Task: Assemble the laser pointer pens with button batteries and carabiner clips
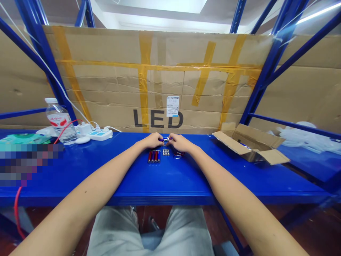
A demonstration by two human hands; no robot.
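Observation:
My left hand (153, 140) and my right hand (179, 143) are close together near the back of the blue table, fingers closed. Between their fingertips is a small blue-and-silver metal tube (166, 139); its ends are partly hidden by the fingers. A short row of red and blue metal tubes (153, 156) lies in front of my left hand. To the right of that row sit several small round silver pieces (166, 152) in a tight grid. Below my right hand rests a small pile of red and blue parts (178, 155), partly covered by the hand.
An open cardboard box (247, 142) stands on the right of the blue table (165, 181). At the left are a water bottle (61, 122), a white power strip (98, 133) and a red cable (17, 206). A large cardboard sheet (112, 85) walls off the back.

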